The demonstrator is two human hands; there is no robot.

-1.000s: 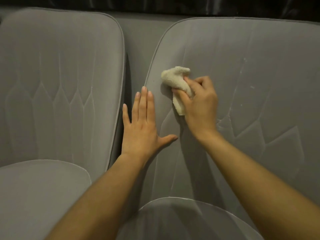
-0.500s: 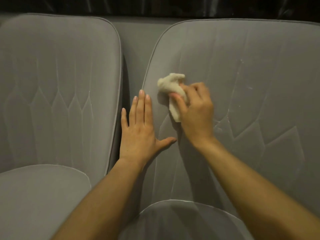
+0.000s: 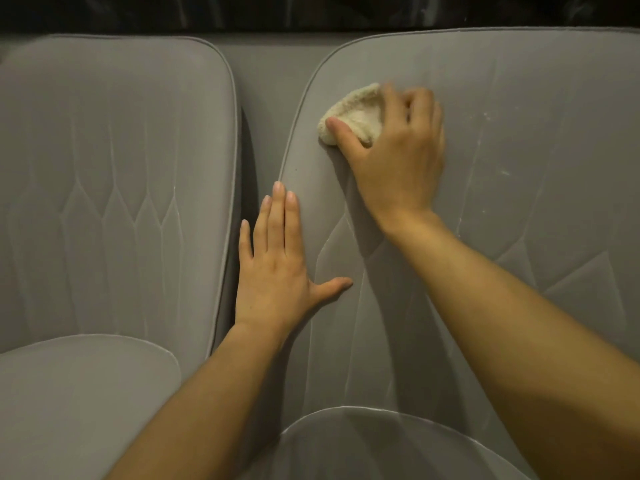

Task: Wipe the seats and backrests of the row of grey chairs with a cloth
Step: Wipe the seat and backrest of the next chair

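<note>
Two grey fabric chairs stand side by side. My right hand [image 3: 394,150] grips a bunched cream cloth [image 3: 356,116] and presses it on the upper left part of the right chair's backrest [image 3: 519,150]. Its fingers are blurred. My left hand [image 3: 277,265] lies flat with straight fingers on the left edge of that same backrest, lower down, thumb spread to the right. The right chair's seat [image 3: 346,441] shows at the bottom. The left chair's backrest [image 3: 114,168] and seat [image 3: 79,393] are untouched by either hand.
A narrow dark gap [image 3: 247,168] separates the two backrests. A black glossy surface [image 3: 311,12] runs behind the chairs along the top. Light scuff marks [image 3: 485,116] dot the right backrest to the right of my hand.
My right hand has slid the cloth upward on the right backrest, toward its top left corner. My left hand has stayed flat in the same place.
</note>
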